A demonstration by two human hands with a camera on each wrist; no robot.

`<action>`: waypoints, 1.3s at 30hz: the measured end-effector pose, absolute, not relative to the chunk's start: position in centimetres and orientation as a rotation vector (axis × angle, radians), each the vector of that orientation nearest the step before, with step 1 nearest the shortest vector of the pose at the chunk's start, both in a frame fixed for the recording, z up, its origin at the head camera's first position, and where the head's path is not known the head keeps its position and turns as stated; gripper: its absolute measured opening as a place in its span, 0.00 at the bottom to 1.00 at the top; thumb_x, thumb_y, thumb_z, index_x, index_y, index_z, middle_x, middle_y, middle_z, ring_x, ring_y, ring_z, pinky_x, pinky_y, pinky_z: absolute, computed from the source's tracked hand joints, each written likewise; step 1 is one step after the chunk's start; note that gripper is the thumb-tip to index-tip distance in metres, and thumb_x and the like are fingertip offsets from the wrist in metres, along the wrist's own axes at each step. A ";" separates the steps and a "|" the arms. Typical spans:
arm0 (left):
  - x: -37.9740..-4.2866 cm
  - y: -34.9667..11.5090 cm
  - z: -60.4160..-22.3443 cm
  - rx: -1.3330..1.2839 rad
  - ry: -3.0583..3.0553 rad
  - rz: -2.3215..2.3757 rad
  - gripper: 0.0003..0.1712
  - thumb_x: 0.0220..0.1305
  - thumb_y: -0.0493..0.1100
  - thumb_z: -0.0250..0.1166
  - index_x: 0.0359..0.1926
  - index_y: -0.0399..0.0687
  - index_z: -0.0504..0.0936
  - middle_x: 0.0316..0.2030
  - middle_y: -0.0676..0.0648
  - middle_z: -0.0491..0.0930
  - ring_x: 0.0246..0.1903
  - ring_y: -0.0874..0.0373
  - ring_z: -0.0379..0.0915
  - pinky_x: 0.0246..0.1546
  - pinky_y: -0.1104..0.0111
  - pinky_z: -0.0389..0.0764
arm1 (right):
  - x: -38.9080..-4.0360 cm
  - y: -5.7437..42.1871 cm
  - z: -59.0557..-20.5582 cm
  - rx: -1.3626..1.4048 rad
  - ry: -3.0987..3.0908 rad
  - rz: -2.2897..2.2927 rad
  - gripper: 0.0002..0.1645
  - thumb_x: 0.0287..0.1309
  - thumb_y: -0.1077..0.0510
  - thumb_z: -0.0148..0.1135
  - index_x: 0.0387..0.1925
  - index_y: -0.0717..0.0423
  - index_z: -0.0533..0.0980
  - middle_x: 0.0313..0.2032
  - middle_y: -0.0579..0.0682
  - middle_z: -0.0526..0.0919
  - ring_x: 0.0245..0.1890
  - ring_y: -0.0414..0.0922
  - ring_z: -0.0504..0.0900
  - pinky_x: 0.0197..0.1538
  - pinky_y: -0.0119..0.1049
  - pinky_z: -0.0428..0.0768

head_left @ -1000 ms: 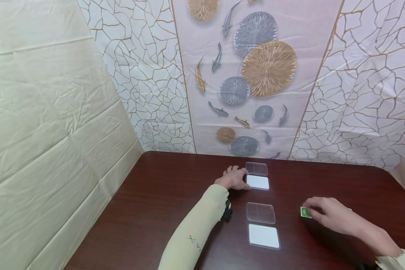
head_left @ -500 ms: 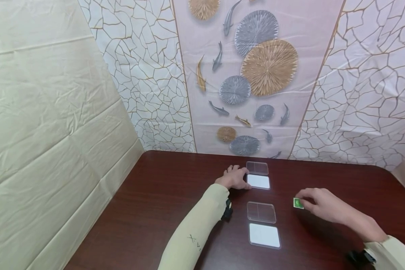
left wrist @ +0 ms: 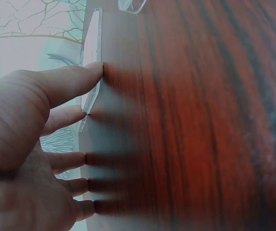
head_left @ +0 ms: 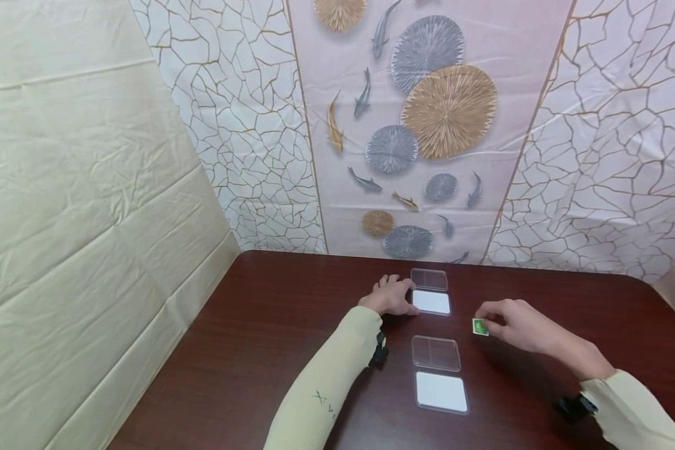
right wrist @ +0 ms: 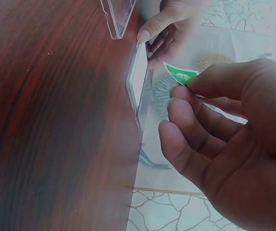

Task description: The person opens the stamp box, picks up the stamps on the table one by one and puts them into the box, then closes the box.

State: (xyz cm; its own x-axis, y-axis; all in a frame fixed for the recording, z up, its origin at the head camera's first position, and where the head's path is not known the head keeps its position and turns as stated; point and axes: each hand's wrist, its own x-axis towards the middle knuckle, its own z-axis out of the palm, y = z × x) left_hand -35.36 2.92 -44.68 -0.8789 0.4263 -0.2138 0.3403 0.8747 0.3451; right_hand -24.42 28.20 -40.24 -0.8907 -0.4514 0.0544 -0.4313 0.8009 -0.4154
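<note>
My left hand (head_left: pixel 390 296) rests beside the far clear plastic case (head_left: pixel 430 302), which lies hinged open with its lid (head_left: pixel 429 279) toward the wall and a white face in its base. In the left wrist view, the thumb (left wrist: pixel 75 82) touches the case's edge, the index fingertip is at its corner, and the other fingers spread straight onto the table. Thumb and index finger of my right hand (head_left: pixel 520 324) pinch a small green card (right wrist: pixel 181 74) with a white border, raised over the table to the right of the case. Those fingers partly hide the card.
Closer to me lies a second open clear case, its white-faced base (head_left: pixel 441 392) below its lid (head_left: pixel 435 353). Both cases sit on the dark red-brown table (head_left: pixel 292 325). A patterned cloth (head_left: pixel 407 156) hangs behind the table's far edge, with a cream cloth (head_left: pixel 90 219) at left.
My right hand has lifted the green card off the right part of the table and carried it left and farther away, toward the far case. The left hand has stayed in place.
</note>
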 end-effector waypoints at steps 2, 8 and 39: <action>-35.4 2.9 -44.7 0.582 2.760 0.437 0.35 0.61 0.61 0.66 0.68 0.65 0.69 0.74 0.47 0.56 0.75 0.47 0.46 0.74 0.53 0.53 | -24.7 28.0 -40.2 -0.711 2.937 -0.665 0.06 0.60 0.62 0.63 0.38 0.48 0.81 0.27 0.40 0.79 0.24 0.33 0.70 0.26 0.29 0.71; -35.3 2.8 -44.7 0.589 2.753 0.440 0.34 0.62 0.61 0.65 0.67 0.64 0.69 0.75 0.47 0.55 0.76 0.47 0.45 0.74 0.53 0.52 | -25.6 27.4 -40.3 -0.689 2.949 -0.675 0.06 0.60 0.62 0.63 0.36 0.47 0.80 0.27 0.41 0.78 0.25 0.35 0.71 0.27 0.29 0.71; -35.4 2.9 -44.8 0.587 2.760 0.443 0.34 0.61 0.62 0.66 0.66 0.65 0.70 0.74 0.48 0.56 0.75 0.48 0.46 0.74 0.55 0.52 | -30.4 24.1 -41.0 -0.665 2.872 -0.778 0.04 0.63 0.63 0.60 0.34 0.52 0.81 0.27 0.50 0.83 0.24 0.39 0.76 0.28 0.33 0.75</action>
